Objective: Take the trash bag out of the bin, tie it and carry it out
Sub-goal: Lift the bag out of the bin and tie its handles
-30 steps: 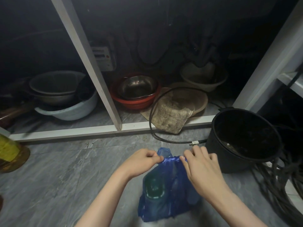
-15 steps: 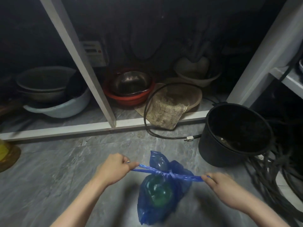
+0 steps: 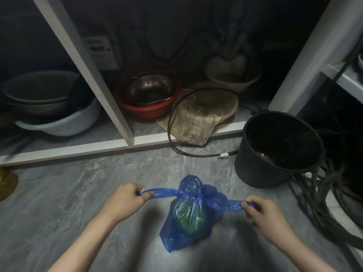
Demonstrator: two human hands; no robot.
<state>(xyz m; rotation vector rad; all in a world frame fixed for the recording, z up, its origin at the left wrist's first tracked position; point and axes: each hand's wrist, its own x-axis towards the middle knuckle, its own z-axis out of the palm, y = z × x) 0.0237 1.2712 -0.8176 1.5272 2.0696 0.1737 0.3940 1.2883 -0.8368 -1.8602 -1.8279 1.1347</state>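
A blue trash bag stands on the grey floor in front of me, with something green showing through its plastic. Its two handles cross in a knot at the bag's neck and stretch out sideways. My left hand grips the left handle, pulled out to the left. My right hand pinches the right handle, pulled out to the right. The black bin stands to the right behind the bag, with no bag in it and some debris at its bottom.
An open cabinet with a white frame holds a red basin with a steel bowl, a pale blue basin, a cloth and a black cable with plug. Coiled black hose lies right of the bin.
A second ago both hands were close together at the bag's top. They have since pulled apart sideways, drawing the handles tight into a knot.
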